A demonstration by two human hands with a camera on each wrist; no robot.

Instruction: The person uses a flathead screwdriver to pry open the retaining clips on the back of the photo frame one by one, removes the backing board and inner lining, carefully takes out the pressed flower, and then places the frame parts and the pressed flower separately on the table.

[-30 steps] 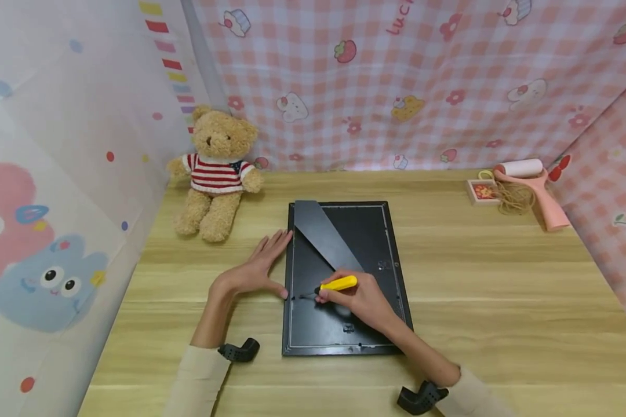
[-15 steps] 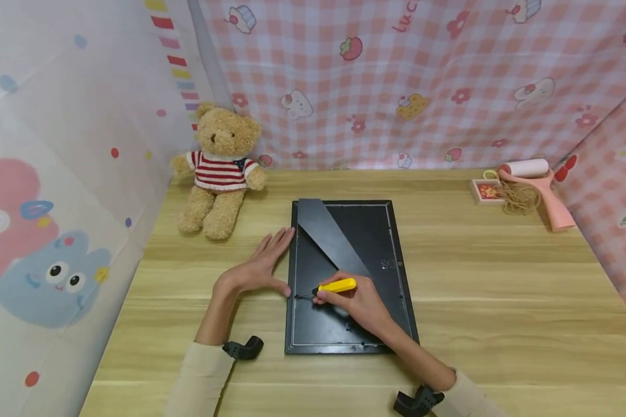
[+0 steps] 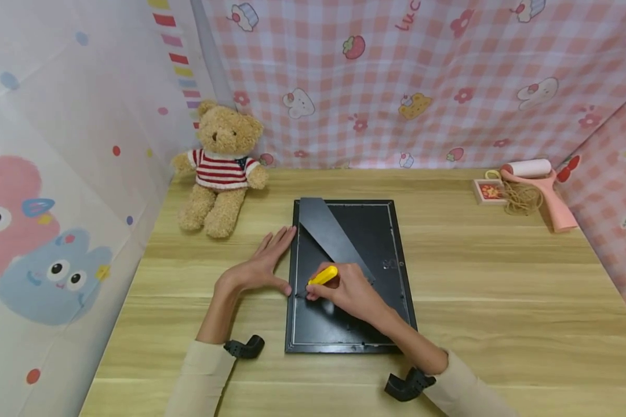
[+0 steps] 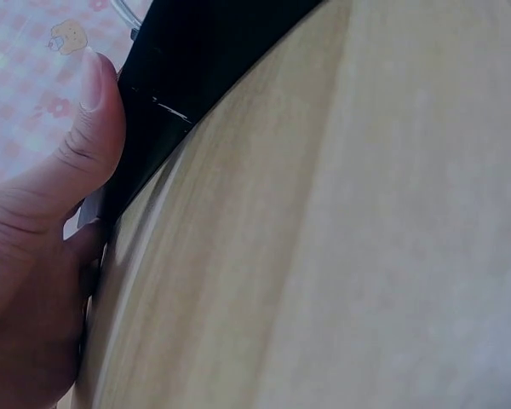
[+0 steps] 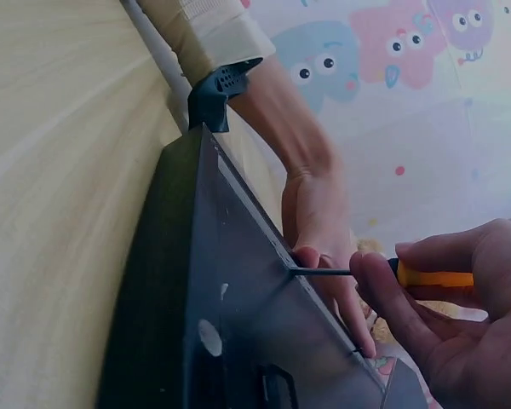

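A black picture frame [image 3: 355, 330] lies face down on the table, its grey easel leg [image 3: 328, 226] slanting across the backing. My left hand [image 3: 253, 272] rests along its left edge, fingers spread and straight; in the left wrist view the thumb [image 4: 89, 128] lies against the frame's black side [image 4: 175, 72]. My right hand [image 3: 352, 292] pinches a yellow-handled screwdriver [image 3: 324, 274] above the backing. In the right wrist view, the thin shaft [image 5: 324, 272] meets the frame's inner edge beside the left hand [image 5: 319, 213]. The fingers hide part of the handle.
A teddy bear [image 3: 221, 168] in a striped sweater sits at the back left. At the back right are a pink lint roller [image 3: 553, 202], a bundle of twine [image 3: 523, 197] and a small box [image 3: 489, 191]. Patterned cloths hang behind and beside the wooden table [image 3: 501, 289].
My right hand has tilted the screwdriver, raising its handle, and shifted slightly left and up. The left hand keeps its place on the frame. The whole head view has shifted slightly.
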